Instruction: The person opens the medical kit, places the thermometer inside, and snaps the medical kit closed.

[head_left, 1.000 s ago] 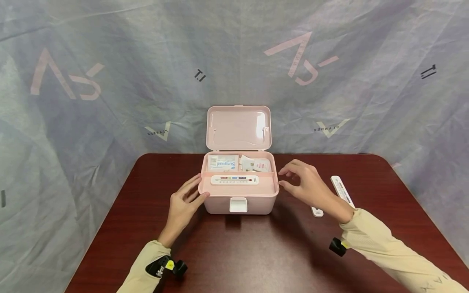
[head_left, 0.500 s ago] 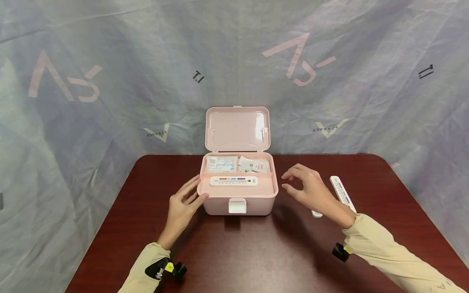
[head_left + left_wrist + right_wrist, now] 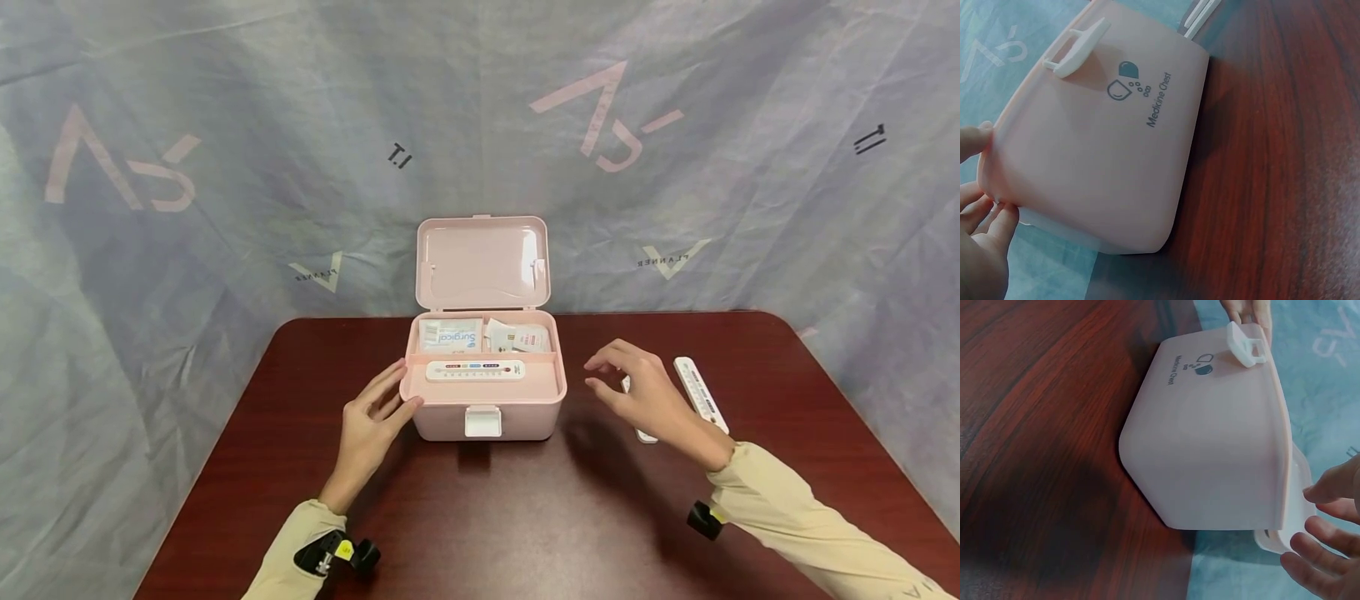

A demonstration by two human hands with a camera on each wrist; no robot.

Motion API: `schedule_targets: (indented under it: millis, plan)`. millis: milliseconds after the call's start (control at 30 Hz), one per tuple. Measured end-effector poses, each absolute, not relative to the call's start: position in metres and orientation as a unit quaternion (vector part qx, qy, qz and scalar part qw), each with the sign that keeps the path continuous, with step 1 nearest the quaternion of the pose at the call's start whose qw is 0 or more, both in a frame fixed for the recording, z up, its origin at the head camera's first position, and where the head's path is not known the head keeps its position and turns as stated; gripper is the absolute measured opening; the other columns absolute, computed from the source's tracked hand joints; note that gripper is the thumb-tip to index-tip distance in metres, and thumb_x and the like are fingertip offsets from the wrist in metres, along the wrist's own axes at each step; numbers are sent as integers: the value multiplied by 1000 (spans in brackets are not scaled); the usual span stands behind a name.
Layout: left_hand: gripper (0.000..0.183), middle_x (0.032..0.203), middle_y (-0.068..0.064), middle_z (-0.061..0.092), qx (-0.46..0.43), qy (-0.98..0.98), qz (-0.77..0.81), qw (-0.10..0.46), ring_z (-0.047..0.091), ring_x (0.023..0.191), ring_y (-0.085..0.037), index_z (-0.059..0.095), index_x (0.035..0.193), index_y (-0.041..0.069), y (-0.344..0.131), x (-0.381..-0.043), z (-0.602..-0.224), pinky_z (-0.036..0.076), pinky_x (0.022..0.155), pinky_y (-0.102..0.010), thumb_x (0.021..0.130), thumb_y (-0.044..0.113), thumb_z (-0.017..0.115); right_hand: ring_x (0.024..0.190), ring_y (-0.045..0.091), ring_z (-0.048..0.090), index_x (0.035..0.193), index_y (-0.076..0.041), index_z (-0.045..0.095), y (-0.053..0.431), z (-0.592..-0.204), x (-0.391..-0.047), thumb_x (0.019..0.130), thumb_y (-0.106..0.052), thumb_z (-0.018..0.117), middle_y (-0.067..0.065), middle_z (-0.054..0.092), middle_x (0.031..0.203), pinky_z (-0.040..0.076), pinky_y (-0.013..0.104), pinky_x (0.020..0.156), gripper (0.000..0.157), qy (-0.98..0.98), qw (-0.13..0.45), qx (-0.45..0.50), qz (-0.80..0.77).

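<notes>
A pink medicine box [image 3: 517, 422] stands with its lid [image 3: 483, 262] raised. Its tray [image 3: 450, 392] carries a white thermometer strip [image 3: 476, 371] with coloured markings. My left hand [image 3: 369, 425] grips the box's front left corner, thumb at the front rim and fingers against the side; the left wrist view shows these fingertips [image 3: 1005, 220] on the wall. Off the box's right side, my right hand [image 3: 637, 392] hovers with loosely bent fingers and nothing between them. Two more thermometer strips lie on the table, one [image 3: 701, 394] beyond that hand, the other [image 3: 646, 437] partly hidden beneath it.
Behind the tray, one compartment holds a packet marked Surgical [image 3: 452, 335] and the other holds small white packets [image 3: 529, 337]. A white latch [image 3: 483, 422] hangs at the box's front. Grey printed cloth [image 3: 480, 100] rises behind the dark red table [image 3: 480, 525].
My right hand has drawn away from the box's right rim, a little to the right. The left hand keeps its place on the corner.
</notes>
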State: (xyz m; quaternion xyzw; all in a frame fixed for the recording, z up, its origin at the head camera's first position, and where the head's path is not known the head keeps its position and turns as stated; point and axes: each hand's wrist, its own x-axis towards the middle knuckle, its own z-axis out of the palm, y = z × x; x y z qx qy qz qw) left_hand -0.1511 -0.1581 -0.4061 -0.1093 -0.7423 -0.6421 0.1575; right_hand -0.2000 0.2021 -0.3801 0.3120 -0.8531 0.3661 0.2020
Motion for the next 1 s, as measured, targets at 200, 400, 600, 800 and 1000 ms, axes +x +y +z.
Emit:
schedule_targets:
  millis: [200,400,600,800,1000]
  plan:
    - [51,136,-24,47,-111,-739,-645,159,45,127,-33,53,126,-13,-158,-151,-406,42,95,-44,80,-5,72,70,11,54,85,-11,68,206,-383,-199,72,4,73,-1,62,82,43,12,57,21,-857,204,301,365]
    - [51,136,-24,48,-107,-739,-646,159,45,127,-33,53,126,-13,-158,-150,-406,42,95,-44,80,-5,72,70,6,52,85,-12,68,210,-387,-198,72,3,72,-2,61,82,44,12,57,21,-862,204,295,358]
    - [50,136,-24,47,-109,-735,-650,157,45,127,-33,53,126,-13,-158,-150,-406,42,95,-44,80,-6,72,69,13,56,86,-12,68,214,-393,-198,73,3,73,-1,62,83,43,11,58,20,-866,203,289,353]
    - [50,136,-24,47,-107,-733,-653,156,45,127,-33,53,126,-13,-158,-150,-407,42,95,-44,80,-6,72,70,14,58,85,-12,68,217,-396,-199,73,2,73,-2,63,83,42,10,58,19,-871,205,281,347]
    - [51,137,-23,47,-107,-732,-655,154,45,127,-33,53,126,-13,-159,-151,-407,42,95,-43,80,-5,72,69,13,57,84,-12,69,221,-401,-197,72,1,73,-3,61,80,43,12,56,17,-882,210,261,332]
